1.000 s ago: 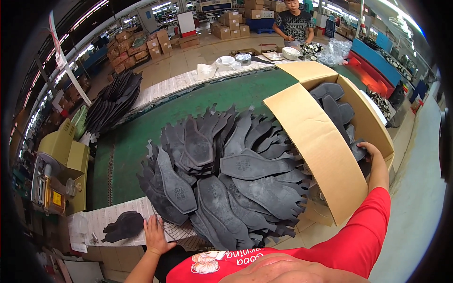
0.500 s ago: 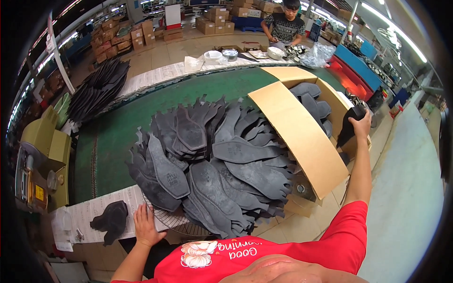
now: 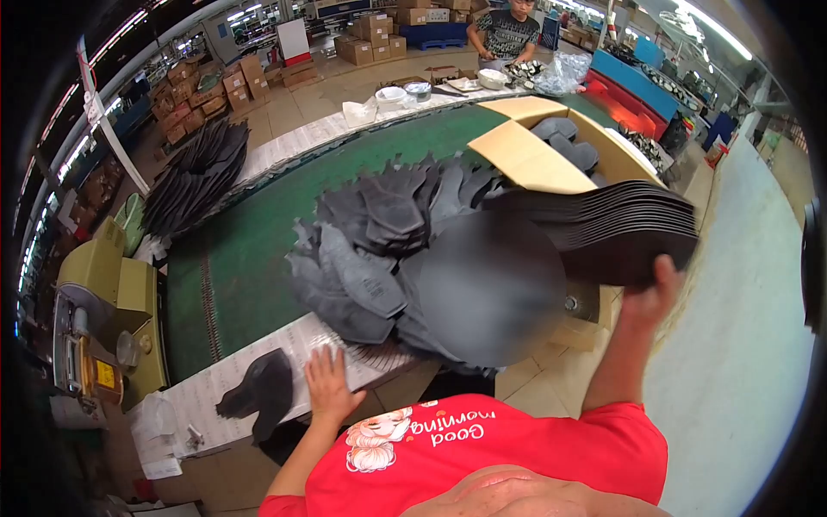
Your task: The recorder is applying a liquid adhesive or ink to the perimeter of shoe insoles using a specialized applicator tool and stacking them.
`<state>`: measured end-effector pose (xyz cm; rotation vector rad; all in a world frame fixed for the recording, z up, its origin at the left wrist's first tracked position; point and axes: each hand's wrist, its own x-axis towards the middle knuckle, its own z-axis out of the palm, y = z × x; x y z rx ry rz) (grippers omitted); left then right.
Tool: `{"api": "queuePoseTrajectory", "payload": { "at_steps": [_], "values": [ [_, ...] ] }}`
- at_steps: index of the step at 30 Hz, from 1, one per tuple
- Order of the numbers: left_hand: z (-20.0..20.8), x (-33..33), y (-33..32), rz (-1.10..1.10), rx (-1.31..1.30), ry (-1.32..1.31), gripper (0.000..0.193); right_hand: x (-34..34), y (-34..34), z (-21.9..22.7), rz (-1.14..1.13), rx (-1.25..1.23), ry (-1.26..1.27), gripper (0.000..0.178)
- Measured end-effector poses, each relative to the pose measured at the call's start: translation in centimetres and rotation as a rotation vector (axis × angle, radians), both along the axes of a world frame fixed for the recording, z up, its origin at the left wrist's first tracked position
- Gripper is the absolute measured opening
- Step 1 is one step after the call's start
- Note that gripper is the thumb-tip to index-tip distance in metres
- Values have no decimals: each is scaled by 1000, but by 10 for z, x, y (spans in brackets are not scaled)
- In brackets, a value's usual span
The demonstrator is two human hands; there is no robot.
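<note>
My right hand (image 3: 652, 295) grips the near end of a thick stack of black insoles (image 3: 633, 228), its layers fanned along the edge. The stack is held over the right side of a pile of dark grey insoles (image 3: 366, 276), in front of an open cardboard box (image 3: 517, 155). More grey insoles (image 3: 573, 151) lie inside that box. Part of the pile is smeared by a round blur. With fingers spread, my left hand (image 3: 330, 383) rests on the near paper-covered edge of the table, beside a few loose black insoles (image 3: 263, 388).
A green belt surface (image 3: 233, 284) runs behind the pile. At its far left stands a fanned heap of black pieces (image 3: 196, 177). An olive-green machine (image 3: 108, 302) is on the left. Across the belt sits another person (image 3: 508, 39) near white bowls (image 3: 493, 78). A pale tabletop (image 3: 741, 327) stretches along the right.
My right hand has come from the box's far right side toward me, bringing the insole stack out over the pile. My left hand stays on the table edge. The view has shifted.
</note>
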<state>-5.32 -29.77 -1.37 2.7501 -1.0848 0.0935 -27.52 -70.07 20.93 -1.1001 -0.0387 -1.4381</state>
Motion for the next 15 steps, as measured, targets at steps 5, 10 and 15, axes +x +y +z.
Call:
{"api": "queuePoseTrajectory", "payload": {
  "at_steps": [5,10,15],
  "values": [
    [-28,16,35,-162,-493,181,72,83,149,-33,472,448,229,62],
    [16,-17,53,-199,-1308,1220,77,140,261,-80,690,419,410,76],
    [34,3,125,-123,-1854,1301,67,163,312,-132,892,149,733,86]
  ]
}}
